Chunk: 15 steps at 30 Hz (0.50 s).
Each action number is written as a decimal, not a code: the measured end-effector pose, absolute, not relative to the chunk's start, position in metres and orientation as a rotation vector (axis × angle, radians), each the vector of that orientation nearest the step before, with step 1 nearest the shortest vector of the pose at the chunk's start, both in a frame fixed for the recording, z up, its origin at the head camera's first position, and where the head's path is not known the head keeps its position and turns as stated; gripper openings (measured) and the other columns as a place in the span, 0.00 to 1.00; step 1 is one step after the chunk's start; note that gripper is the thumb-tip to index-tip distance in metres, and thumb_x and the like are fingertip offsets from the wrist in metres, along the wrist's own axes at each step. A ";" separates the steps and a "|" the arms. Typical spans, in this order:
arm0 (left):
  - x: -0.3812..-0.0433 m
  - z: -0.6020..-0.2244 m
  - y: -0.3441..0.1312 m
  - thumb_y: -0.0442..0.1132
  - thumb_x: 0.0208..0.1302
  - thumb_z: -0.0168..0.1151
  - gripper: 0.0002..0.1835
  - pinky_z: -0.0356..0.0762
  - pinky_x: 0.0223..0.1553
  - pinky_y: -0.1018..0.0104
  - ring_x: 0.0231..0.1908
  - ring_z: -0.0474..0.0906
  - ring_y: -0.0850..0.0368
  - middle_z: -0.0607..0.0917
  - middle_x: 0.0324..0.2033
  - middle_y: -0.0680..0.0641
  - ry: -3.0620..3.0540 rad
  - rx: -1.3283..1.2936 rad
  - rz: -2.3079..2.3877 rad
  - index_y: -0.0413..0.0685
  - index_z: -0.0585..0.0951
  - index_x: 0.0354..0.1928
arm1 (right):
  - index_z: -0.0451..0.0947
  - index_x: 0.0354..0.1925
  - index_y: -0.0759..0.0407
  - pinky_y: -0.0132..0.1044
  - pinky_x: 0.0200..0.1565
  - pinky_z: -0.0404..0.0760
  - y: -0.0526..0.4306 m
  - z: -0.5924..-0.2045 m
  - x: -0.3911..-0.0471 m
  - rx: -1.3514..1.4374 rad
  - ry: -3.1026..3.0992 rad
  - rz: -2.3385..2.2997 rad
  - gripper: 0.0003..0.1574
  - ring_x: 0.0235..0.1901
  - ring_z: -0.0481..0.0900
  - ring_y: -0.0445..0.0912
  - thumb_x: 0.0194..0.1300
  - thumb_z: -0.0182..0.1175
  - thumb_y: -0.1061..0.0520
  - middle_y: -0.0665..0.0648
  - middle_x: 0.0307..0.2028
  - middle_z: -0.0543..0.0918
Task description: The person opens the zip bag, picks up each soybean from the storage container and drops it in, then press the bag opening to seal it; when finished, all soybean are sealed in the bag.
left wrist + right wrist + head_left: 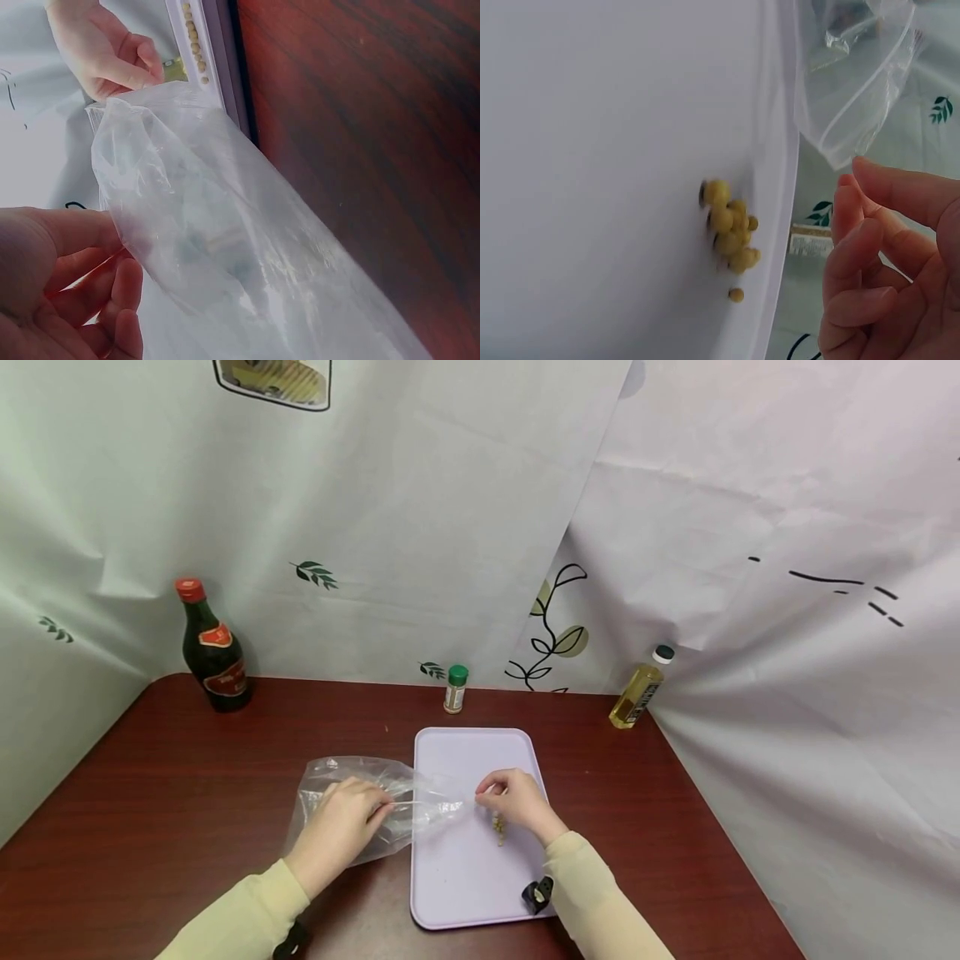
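A clear plastic zip bag (390,839) stretches between my two hands, lying partly over the left edge of a pale lilac tray (465,885). My left hand (339,828) pinches the bag's edge between thumb and forefinger, as the left wrist view of the bag (225,225) also shows. Over the tray, my right hand (519,802) pinches a corner at the bag's zip end with thumb and fingertip; its other fingers are loosely curled in the right wrist view. Beneath it, a short cluster of small round yellow-brown berry-like pieces (731,225) lies on the tray.
On the dark red table (360,718) stand a dark green bottle with a red cap (216,652) at back left, a small green-capped shaker (454,691) behind the tray, and a yellow oil bottle (637,693) at back right. A printed white sheet (420,527) hangs behind.
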<state>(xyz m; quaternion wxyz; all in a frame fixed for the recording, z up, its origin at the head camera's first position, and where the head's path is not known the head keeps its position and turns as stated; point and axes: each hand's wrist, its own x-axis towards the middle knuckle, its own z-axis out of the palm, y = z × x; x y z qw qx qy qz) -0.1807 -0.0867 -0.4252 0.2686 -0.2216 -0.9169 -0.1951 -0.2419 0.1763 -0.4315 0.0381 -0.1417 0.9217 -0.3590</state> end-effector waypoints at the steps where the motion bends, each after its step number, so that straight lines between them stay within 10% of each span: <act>1: -0.180 -0.425 -0.087 0.34 0.47 0.74 0.06 0.73 0.35 0.56 0.33 0.79 0.54 0.85 0.26 0.52 -2.475 -0.597 -0.523 0.49 0.84 0.26 | 0.83 0.28 0.57 0.29 0.23 0.68 0.177 -0.432 -0.243 -0.435 2.819 -1.112 0.02 0.19 0.68 0.37 0.55 0.66 0.60 0.48 0.18 0.74; 15: -0.179 -0.419 -0.090 0.33 0.48 0.73 0.05 0.74 0.35 0.55 0.32 0.80 0.54 0.86 0.26 0.51 -2.496 -0.555 -0.552 0.48 0.84 0.26 | 0.82 0.28 0.59 0.31 0.21 0.68 0.200 -0.443 -0.248 -0.284 2.764 -1.080 0.03 0.14 0.72 0.40 0.53 0.68 0.61 0.52 0.16 0.78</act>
